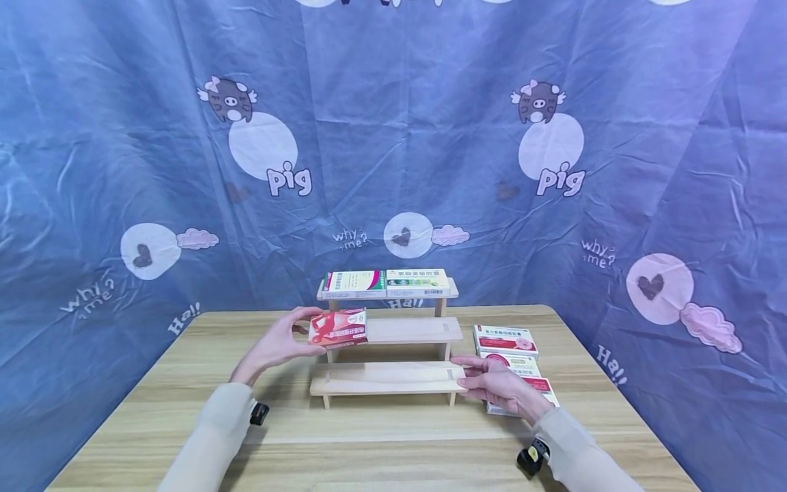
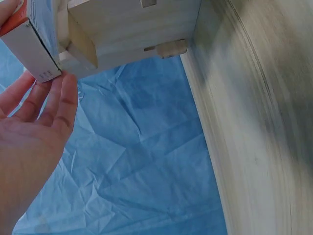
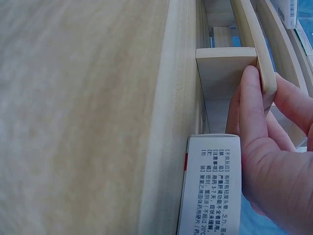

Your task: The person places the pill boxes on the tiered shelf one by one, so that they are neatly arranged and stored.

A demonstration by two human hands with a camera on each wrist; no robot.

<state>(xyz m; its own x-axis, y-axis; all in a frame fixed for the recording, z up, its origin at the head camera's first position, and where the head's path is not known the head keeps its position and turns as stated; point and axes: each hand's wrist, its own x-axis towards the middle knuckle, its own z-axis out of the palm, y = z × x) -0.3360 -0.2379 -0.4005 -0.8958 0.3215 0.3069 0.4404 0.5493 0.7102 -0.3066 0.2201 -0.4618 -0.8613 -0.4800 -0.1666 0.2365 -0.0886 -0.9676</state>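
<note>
My left hand (image 1: 279, 344) grips a red and white medicine box (image 1: 338, 327) at the left end of the middle tier of a wooden stepped rack (image 1: 387, 372). Its white end (image 2: 36, 51) shows between thumb and fingers in the left wrist view. Whether the box rests on the tier, I cannot tell. With fingers and thumb, my right hand (image 1: 499, 389) pinches the right end of the lowest tier (image 3: 266, 81). Two medicine boxes lie side by side on the top tier: a white, green and magenta one (image 1: 354, 281) and a mostly white one (image 1: 418, 280).
Right of the rack, red and white medicine boxes (image 1: 505, 339) lie in a column on the wooden table (image 1: 369, 451). The nearest is partly behind my right hand; its printed side (image 3: 210, 186) shows close up. A blue pig-print cloth (image 1: 399, 157) hangs behind the table.
</note>
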